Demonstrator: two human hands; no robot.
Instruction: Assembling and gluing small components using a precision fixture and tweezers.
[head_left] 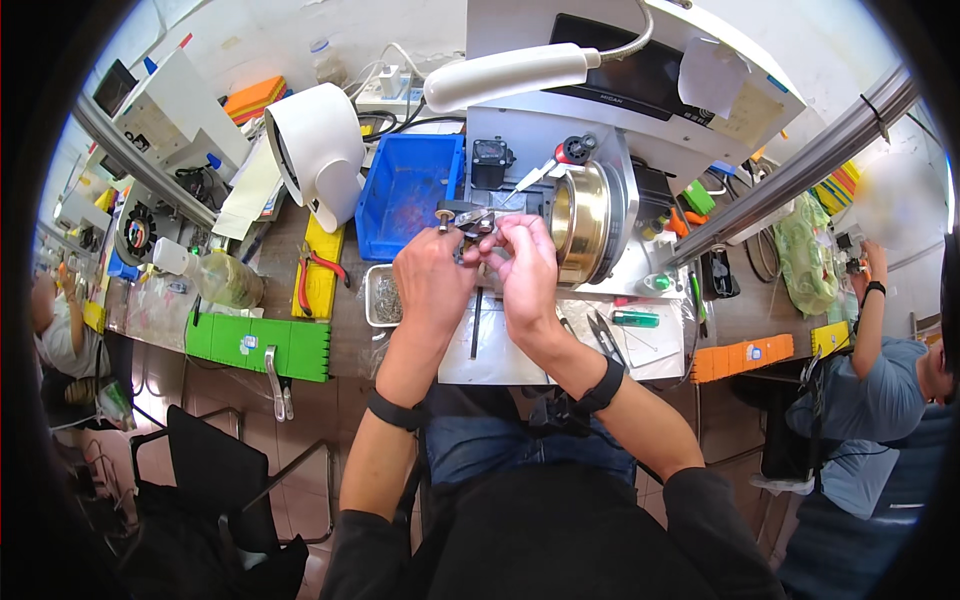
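Note:
My left hand [436,280] and my right hand [526,268] meet in front of a bench machine with a brass-coloured drum [566,222]. The left fingers are curled in beside a small dark metal clamp-like part [474,220] of the machine. Thumb and fingertips of the right hand are pinched together close to the same part. Whatever sits between the fingers of either hand is too small or hidden to name. Behind them, a gauge with a red-and-black round head [574,150] slants down toward the clamp-like part. A thin dark rod [477,325] points from below the hands toward me.
Left of the hands stand a blue bin [364,215] and a white tray [372,318] of small metal pieces. Red-handled pliers [308,275] lie on a yellow board. A white lamp [510,78] hangs overhead. Tweezers [605,335] rest at right. A co-worker's arm [868,315] shows far right.

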